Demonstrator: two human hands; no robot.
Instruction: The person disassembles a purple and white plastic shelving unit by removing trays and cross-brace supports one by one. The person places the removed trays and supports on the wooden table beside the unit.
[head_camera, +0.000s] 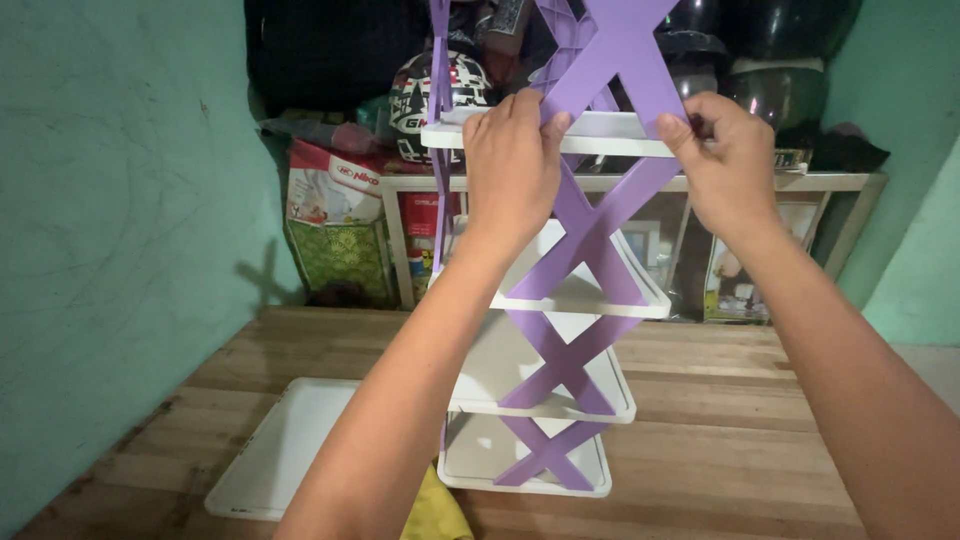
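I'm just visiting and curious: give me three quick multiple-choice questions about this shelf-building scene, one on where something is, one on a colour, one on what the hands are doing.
1. Where does the loose flat white plastic tray lie?
A. On the wooden floor, left of the rack
B. On top of the rack
C. Against the green wall, upright

2. What colour are the crossed plastic side braces of the white tiered rack?
A. Green
B. Purple
C. Black

3. What are the hands doing?
A. Both hang free
B. Only one touches the rack
C. Both grip the rack at its top tier

Answers: 1 A, the tray lies flat on the planks at lower left. 2 B, the X-shaped braces are plainly purple. 3 C, the left hand and right hand each close their fingers on a brace by the top shelf.
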